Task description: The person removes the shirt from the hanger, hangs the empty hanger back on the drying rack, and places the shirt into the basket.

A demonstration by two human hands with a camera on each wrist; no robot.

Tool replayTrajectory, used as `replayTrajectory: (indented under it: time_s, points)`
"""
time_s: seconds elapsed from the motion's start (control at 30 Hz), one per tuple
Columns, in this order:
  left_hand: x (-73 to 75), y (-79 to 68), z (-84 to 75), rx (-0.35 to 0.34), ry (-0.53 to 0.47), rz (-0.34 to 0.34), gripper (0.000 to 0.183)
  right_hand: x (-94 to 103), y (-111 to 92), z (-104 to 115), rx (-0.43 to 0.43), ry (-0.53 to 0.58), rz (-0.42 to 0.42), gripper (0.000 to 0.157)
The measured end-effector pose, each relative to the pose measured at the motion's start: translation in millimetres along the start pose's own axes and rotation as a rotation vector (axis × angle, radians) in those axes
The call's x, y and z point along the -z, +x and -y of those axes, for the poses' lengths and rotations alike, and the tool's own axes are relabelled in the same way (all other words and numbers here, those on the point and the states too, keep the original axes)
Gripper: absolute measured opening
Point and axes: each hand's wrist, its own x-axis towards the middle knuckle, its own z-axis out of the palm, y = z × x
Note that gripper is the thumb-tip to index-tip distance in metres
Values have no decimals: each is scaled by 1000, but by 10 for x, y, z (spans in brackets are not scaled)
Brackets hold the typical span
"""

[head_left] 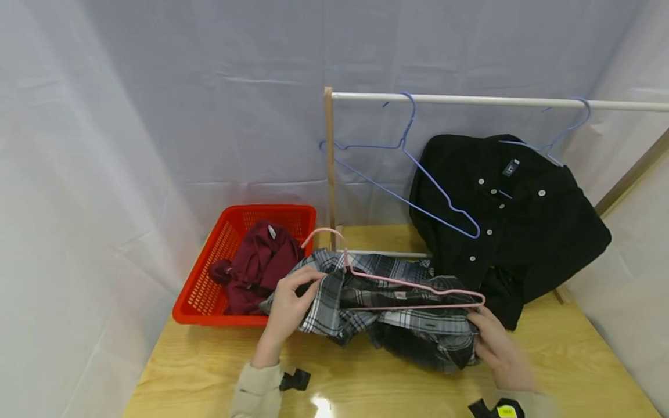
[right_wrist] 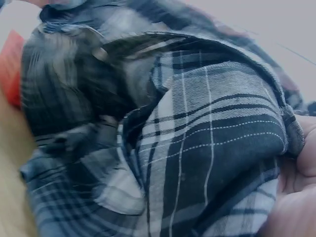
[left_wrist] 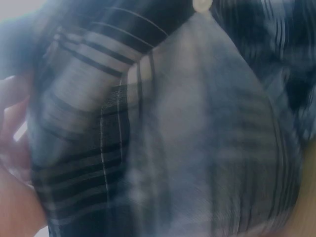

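Observation:
A grey, black and white plaid shirt (head_left: 423, 321) is held up over the table, with a pink hanger (head_left: 407, 283) lying partly within its neck opening. Its hook points up and left, and its right end sticks out past the cloth. My left hand (head_left: 290, 303) pinches the shirt's left side near the collar. At the other side my right hand (head_left: 496, 345) grips the cloth just below the hanger's right end. Folds of the shirt (left_wrist: 182, 128) fill the left wrist view, blurred. In the right wrist view, fingers (right_wrist: 298, 182) hold the shirt's edge.
Behind my left hand stands a red basket (head_left: 201, 318) with a maroon garment (head_left: 261, 261) in it. A white rail (head_left: 470, 101) on a wooden frame carries an unfilled blue hanger (head_left: 439, 188) and a black buttoned shirt (head_left: 543, 232) on another blue hanger (head_left: 567, 130).

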Motion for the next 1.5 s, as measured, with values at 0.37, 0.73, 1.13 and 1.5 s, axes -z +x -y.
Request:
replayTrajectory:
  time_s: [0.37, 0.73, 1.13, 1.5]
  points:
    - [-138, 12, -95, -11, -28, -86, 13, -604, 210, -305, -244, -772, -45, 98]
    - [-116, 0, -44, -9, 15, -180, 15, -527, 142, -154, 58, -832, -175, 71]
    - [-148, 15, -197, 34, 61, -199, 15, -434, -23, 195, 602, -316, -343, 41]
    - [-178, -15, -12, -6, 52, -134, 14, -439, -35, 549, 996, -1016, -562, 24]
